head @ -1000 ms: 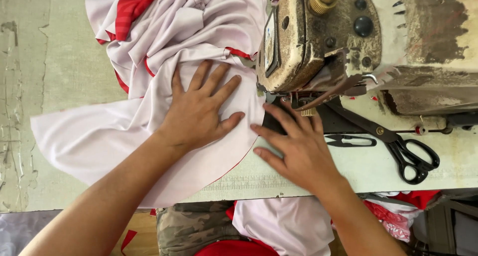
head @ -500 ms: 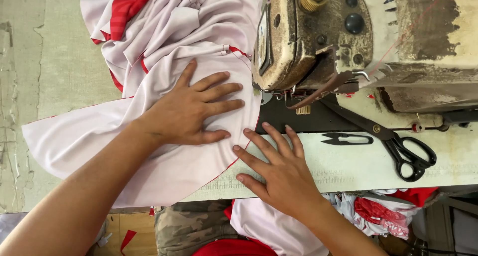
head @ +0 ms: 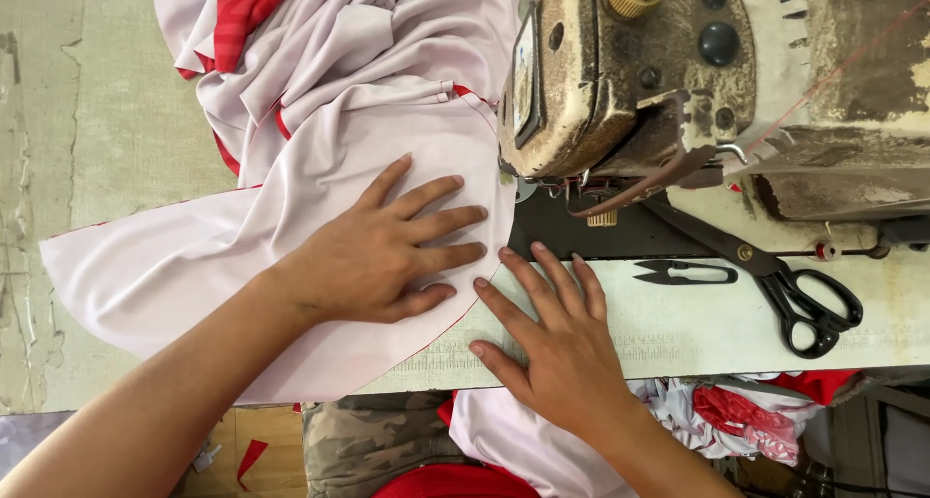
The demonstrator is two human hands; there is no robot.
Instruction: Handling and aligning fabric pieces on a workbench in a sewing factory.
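Both hands have slid leftward with the pale fabric [head: 194,275], away from the sewing machine [head: 620,81]. Feeding it well calls for keeping the curved red-trimmed edge flat and taut: the left hand [head: 383,256] lies open, fingers spread, pressing the fabric, while the right hand [head: 552,338], open too, rests on the tabletop [head: 678,333] beside that edge.

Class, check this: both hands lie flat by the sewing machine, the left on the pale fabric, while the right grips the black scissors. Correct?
Not quite. The head view shows the right hand flat at the fabric edge; the black scissors lie untouched beside the sewing machine. The left hand does press the fabric.
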